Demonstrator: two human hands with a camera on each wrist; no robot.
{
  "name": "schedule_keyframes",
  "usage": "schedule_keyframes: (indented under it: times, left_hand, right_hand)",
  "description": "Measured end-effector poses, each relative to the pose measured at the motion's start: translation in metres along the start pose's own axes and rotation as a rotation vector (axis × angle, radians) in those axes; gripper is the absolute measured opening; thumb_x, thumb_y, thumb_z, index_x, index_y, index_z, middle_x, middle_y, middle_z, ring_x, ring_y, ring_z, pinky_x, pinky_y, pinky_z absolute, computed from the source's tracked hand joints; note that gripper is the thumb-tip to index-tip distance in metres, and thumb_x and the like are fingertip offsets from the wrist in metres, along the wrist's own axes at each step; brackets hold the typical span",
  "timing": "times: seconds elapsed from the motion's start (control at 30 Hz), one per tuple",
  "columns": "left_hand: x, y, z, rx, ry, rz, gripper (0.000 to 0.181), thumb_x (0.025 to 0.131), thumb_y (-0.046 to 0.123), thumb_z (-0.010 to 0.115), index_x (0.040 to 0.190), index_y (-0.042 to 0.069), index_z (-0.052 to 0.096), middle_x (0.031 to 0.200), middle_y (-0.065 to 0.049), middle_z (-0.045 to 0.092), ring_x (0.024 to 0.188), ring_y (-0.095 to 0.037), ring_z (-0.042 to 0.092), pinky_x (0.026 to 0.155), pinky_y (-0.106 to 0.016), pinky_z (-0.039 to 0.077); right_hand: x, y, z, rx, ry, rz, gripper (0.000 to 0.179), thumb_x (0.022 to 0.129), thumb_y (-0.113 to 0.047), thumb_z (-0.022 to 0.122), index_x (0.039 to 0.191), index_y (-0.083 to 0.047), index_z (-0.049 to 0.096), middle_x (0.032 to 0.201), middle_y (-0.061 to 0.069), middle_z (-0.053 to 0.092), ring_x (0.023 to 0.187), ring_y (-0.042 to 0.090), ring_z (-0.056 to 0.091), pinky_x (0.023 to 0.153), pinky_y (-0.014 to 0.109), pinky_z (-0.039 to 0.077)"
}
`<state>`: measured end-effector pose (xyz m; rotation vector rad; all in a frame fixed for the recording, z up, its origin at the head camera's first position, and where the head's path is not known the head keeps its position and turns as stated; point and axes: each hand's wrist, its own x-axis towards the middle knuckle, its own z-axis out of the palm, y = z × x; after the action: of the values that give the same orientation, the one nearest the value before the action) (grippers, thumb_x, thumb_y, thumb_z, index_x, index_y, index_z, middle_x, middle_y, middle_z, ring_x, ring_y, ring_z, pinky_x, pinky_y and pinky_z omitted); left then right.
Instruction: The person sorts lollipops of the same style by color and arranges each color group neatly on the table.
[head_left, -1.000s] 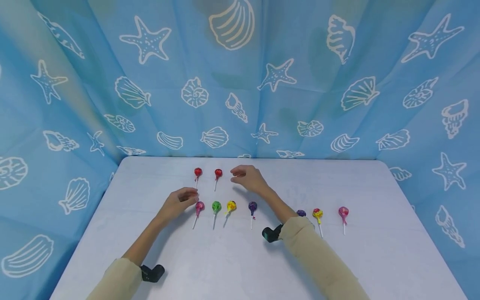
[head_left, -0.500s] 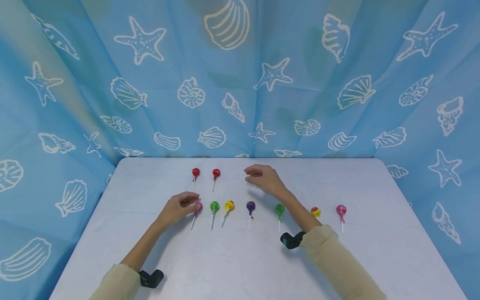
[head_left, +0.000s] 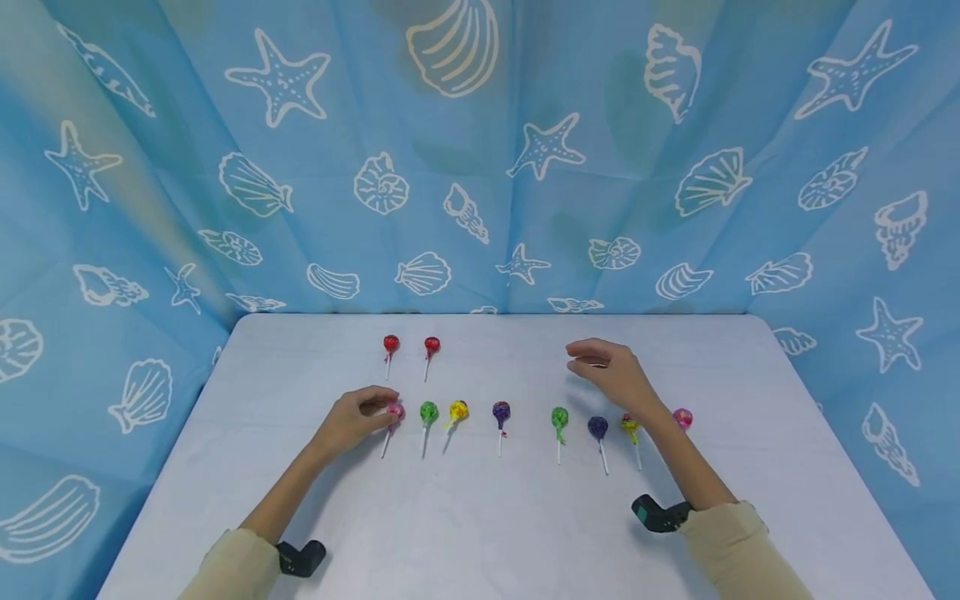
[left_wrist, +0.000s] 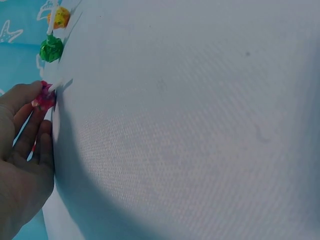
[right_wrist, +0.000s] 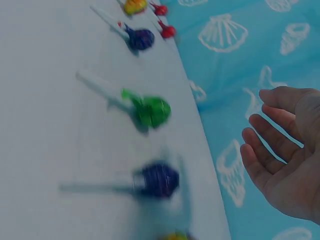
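I see a plain beige left sleeve (head_left: 234, 567) at the near left and a matching right sleeve (head_left: 742, 550) at the near right, both softly creased. I make out a black, elbow-shaped left camera (head_left: 302, 559) and a similar right camera (head_left: 660, 515) with a small green patch (head_left: 639, 513). The left hand (head_left: 355, 422) and right hand (head_left: 621, 380) are bare.

Right hand (head_left: 617, 377) now farther right

Across the lower frame, a white table (head_left: 480, 525) bears two round red lollipops (head_left: 391, 343) centre-left, above a row of round multicoloured lollipops (head_left: 559, 417).
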<state>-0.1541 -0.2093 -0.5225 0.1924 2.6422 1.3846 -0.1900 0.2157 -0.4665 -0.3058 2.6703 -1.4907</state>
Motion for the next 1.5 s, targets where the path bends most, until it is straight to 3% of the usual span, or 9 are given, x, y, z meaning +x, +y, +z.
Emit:
schedule_keyframes:
  times: [0.33,0.73,0.9,0.97,1.13,1.2,1.27,1.37,1.5]
  left_hand:
    - [-0.002,0.001,-0.002,0.006,-0.002,0.024,0.029,0.091,0.012,0.073,0.119,0.004,0.071,0.122,-0.013,0.066,0.112,-0.031,0.06,0.097,-0.044,0.05]
    - [-0.002,0.0,-0.002,0.024,-0.002,0.007,0.028,0.091,0.011,0.074,0.118,0.007,0.072,0.123,-0.011,0.066,0.114,-0.03,0.059,0.098,-0.046,0.05]
    - [-0.002,0.001,-0.003,0.016,-0.013,0.011,0.028,0.09,0.012,0.073,0.118,0.006,0.071,0.123,-0.012,0.066,0.113,-0.031,0.059,0.098,-0.046,0.049]
    - [-0.002,0.001,-0.003,0.014,-0.014,0.01,0.028,0.091,0.012,0.074,0.118,0.006,0.071,0.123,-0.012,0.066,0.113,-0.03,0.059,0.098,-0.045,0.05]
    - [-0.003,0.001,-0.003,0.012,-0.011,0.012,0.028,0.091,0.012,0.074,0.118,0.005,0.071,0.122,-0.012,0.066,0.112,-0.03,0.059,0.098,-0.045,0.05]
    - [-0.003,0.002,-0.003,0.012,-0.012,0.018,0.028,0.091,0.012,0.074,0.117,0.005,0.071,0.122,-0.013,0.066,0.112,-0.031,0.06,0.097,-0.045,0.05]
    - [-0.003,0.002,-0.004,0.016,-0.016,0.027,0.028,0.091,0.012,0.073,0.118,0.004,0.071,0.122,-0.013,0.066,0.111,-0.031,0.06,0.097,-0.046,0.05]
    - [-0.002,0.003,-0.004,0.023,-0.02,0.028,0.028,0.091,0.011,0.074,0.118,0.005,0.071,0.121,-0.013,0.066,0.109,-0.029,0.06,0.096,-0.045,0.051]
    - [-0.001,0.003,-0.005,0.029,-0.027,0.036,0.028,0.091,0.011,0.074,0.117,0.004,0.071,0.12,-0.012,0.067,0.107,-0.028,0.06,0.095,-0.044,0.051]
  right_hand:
    - [-0.051,0.026,-0.049,-0.084,0.115,0.027,0.038,0.1,-0.027,0.063,0.129,-0.003,0.063,0.126,0.016,0.065,0.116,0.033,0.061,0.088,0.009,0.043]
    - [-0.099,0.054,-0.088,-0.214,0.208,0.068,0.04,0.1,-0.025,0.062,0.131,0.0,0.06,0.128,0.024,0.061,0.118,0.04,0.057,0.081,0.005,0.042]
    - [-0.103,0.075,-0.093,-0.225,0.231,0.173,0.043,0.101,-0.029,0.061,0.132,0.001,0.059,0.136,0.026,0.055,0.127,0.046,0.048,0.093,0.029,0.05]
    - [-0.104,0.083,-0.093,-0.194,0.222,0.207,0.045,0.101,-0.029,0.061,0.134,0.002,0.057,0.139,0.027,0.052,0.129,0.047,0.045,0.098,0.047,0.047]
    - [-0.103,0.097,-0.086,-0.132,0.165,0.235,0.051,0.101,-0.031,0.061,0.137,0.003,0.053,0.14,0.03,0.05,0.13,0.051,0.043,0.099,0.065,0.041]
    - [-0.102,0.101,-0.082,-0.14,0.158,0.243,0.051,0.1,-0.033,0.061,0.137,0.002,0.054,0.137,0.028,0.053,0.127,0.048,0.048,0.099,0.055,0.046]
    - [-0.101,0.104,-0.08,-0.141,0.158,0.245,0.05,0.1,-0.032,0.062,0.136,0.002,0.055,0.133,0.027,0.057,0.123,0.044,0.053,0.096,0.034,0.051]
    - [-0.101,0.108,-0.077,-0.147,0.171,0.245,0.047,0.1,-0.031,0.063,0.134,0.001,0.058,0.127,0.024,0.062,0.117,0.04,0.058,0.082,0.008,0.045]
    - [-0.101,0.111,-0.075,-0.145,0.182,0.246,0.044,0.1,-0.028,0.063,0.132,0.001,0.06,0.124,0.023,0.063,0.116,0.039,0.059,0.077,0.002,0.04]
